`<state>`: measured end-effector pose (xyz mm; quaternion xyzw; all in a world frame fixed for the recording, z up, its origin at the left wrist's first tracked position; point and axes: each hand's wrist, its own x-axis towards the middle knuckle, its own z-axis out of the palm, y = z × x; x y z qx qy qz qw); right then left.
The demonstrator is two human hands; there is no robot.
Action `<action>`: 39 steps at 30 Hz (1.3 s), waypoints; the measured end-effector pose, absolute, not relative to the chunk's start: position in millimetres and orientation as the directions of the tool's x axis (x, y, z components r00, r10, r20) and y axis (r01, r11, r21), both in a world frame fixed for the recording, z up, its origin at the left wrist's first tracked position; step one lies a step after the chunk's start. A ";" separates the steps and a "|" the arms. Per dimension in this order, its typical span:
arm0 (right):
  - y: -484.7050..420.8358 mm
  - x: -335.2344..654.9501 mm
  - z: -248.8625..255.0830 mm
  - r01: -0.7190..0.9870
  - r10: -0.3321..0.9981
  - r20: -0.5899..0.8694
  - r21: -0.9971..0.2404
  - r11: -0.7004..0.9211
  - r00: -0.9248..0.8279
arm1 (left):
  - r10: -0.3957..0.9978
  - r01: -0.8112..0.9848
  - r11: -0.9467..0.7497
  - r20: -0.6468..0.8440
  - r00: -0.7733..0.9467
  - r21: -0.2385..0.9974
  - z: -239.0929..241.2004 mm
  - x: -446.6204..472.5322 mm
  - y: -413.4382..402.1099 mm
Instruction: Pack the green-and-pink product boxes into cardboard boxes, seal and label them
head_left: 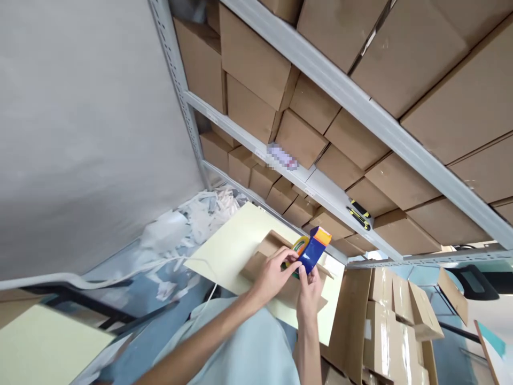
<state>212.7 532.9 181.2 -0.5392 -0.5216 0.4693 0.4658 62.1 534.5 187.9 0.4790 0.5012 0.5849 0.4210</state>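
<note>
A blue tape dispenser (pixel 310 255) with an orange front end carries a yellow and green tape roll (pixel 300 245). Both hands hold it over the pale yellow tabletop (pixel 224 248). My left hand (pixel 276 272) pinches at the roll side, thumb and fingertips close together against the dispenser's edge. Closed on the dispenser's lower end is my right hand (pixel 310 291), thumb in front and the other fingers partly hidden. Beneath the hands lies a cardboard box with spread flaps (pixel 254 264), largely covered by the hands and forearms.
Shelves packed with cardboard boxes (pixel 300 136) rise behind the table. Two yellow-black utility knives (pixel 358 214) lie on a shelf beam (pixel 320 187). Crumpled white scraps (pixel 216 208) pile up at the left. Taped cartons (pixel 387 321) stand at the right, and a white cable (pixel 132 270) runs leftward.
</note>
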 end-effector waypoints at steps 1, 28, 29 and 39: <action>525.4 210.1 182.2 0.125 0.999 -0.024 -0.992 -0.029 0.038 | 0.976 -0.005 -0.147 0.144 -0.164 0.989 190.0 60.3 529.5; 511.9 205.4 269.3 0.545 0.858 0.160 -0.712 0.443 -0.488 | 0.863 0.319 -0.387 0.462 -0.204 0.865 285.1 -48.8 458.6; 514.0 208.8 269.9 0.550 0.828 0.199 -0.663 0.507 -0.524 | 0.861 0.342 -0.402 0.477 -0.173 0.849 287.3 -51.4 459.5; 522.2 233.4 287.3 0.561 0.636 0.230 -0.318 0.764 -0.736 | 0.856 0.308 -0.495 0.516 0.014 0.812 290.4 -61.0 475.9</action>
